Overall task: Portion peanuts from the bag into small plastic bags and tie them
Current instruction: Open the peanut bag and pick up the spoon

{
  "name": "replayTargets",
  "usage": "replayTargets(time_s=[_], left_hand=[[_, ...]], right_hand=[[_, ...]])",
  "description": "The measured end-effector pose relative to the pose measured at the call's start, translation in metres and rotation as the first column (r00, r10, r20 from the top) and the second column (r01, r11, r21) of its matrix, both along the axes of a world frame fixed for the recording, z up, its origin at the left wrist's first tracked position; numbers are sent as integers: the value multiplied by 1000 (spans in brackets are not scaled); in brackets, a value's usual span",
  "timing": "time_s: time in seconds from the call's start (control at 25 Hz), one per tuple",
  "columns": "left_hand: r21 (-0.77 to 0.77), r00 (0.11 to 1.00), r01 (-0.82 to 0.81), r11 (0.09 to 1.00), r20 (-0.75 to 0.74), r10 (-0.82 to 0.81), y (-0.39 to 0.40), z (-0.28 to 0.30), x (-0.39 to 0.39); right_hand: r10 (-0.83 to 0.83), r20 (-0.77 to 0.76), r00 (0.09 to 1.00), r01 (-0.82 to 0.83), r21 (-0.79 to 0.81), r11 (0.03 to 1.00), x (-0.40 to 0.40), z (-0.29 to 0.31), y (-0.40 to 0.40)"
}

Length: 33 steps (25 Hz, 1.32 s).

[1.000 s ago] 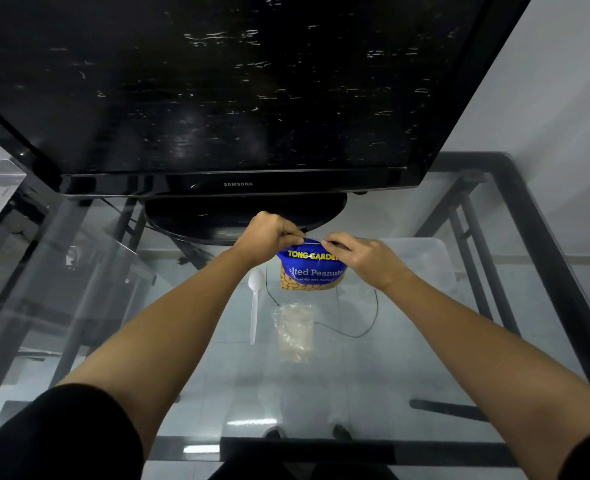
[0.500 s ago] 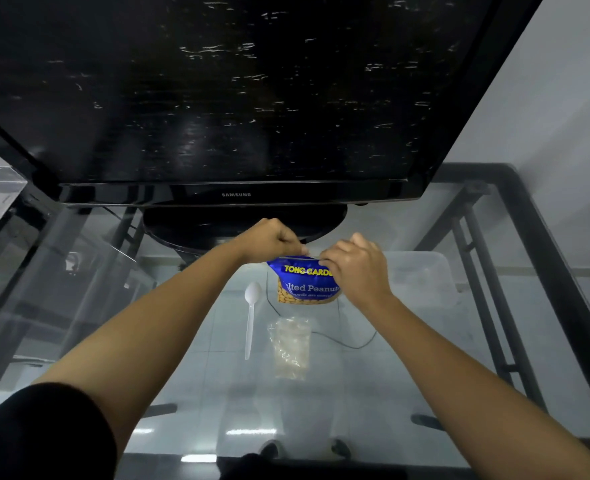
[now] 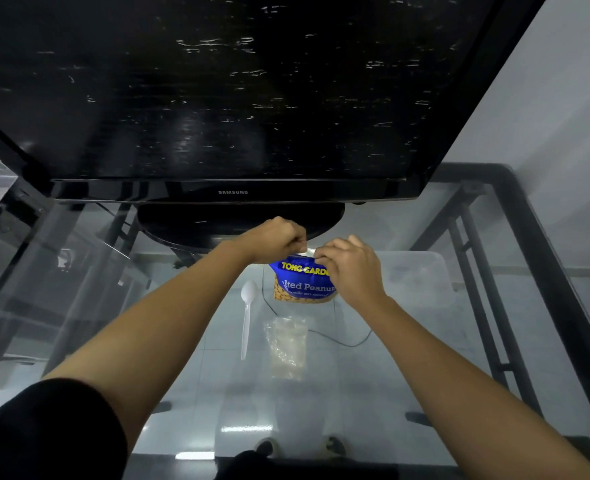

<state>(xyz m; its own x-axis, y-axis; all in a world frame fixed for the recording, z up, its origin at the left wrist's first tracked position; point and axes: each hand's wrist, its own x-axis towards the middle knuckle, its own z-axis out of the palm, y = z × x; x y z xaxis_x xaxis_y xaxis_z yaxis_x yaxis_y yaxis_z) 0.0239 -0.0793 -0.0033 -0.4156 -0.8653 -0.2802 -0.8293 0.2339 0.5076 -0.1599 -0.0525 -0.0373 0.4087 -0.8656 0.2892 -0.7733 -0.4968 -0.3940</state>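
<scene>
Hands meet at the top edge of a blue peanut bag [image 3: 302,282], held upright just above centre frame over a glass table [image 3: 373,393]. The left hand [image 3: 274,240] pinches the bag's upper left corner with curled fingers; the right hand [image 3: 350,268] pinches the strip just beside it, covering the bag's right side, in what looks like the start of a tear. A pale sliver of the seal shows between the two grips. Below the bag, a crumpled stack of small plastic bags [image 3: 286,346] lies flat, with a white plastic spoon [image 3: 246,317] just to its left and a clear tub [image 3: 414,278] at right. A dark television [image 3: 231,98] fills the upper frame. No peanuts appear portioned yet. The risk from here: a sudden, uneven rip could split the bag down its side and scatter peanuts across the slick glass, since nothing sits beneath it to catch them.
</scene>
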Motion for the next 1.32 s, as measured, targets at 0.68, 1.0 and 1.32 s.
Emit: replayTargets(time_s=[0.68,1.0,1.32], left_hand=[[-382,997,-64,922,5,71,6,7,-7],[95,919,-378,921,-83,385,38,12,-4],[96,686,-629,772,-399,608,55,14,3]], right_hand=[[84,48,995,-93,262,960,-18,23,28],[-98,153,983,-10,584,812,-21,30,17],[-32,118,993,-54,661,748,-25,40,9]])
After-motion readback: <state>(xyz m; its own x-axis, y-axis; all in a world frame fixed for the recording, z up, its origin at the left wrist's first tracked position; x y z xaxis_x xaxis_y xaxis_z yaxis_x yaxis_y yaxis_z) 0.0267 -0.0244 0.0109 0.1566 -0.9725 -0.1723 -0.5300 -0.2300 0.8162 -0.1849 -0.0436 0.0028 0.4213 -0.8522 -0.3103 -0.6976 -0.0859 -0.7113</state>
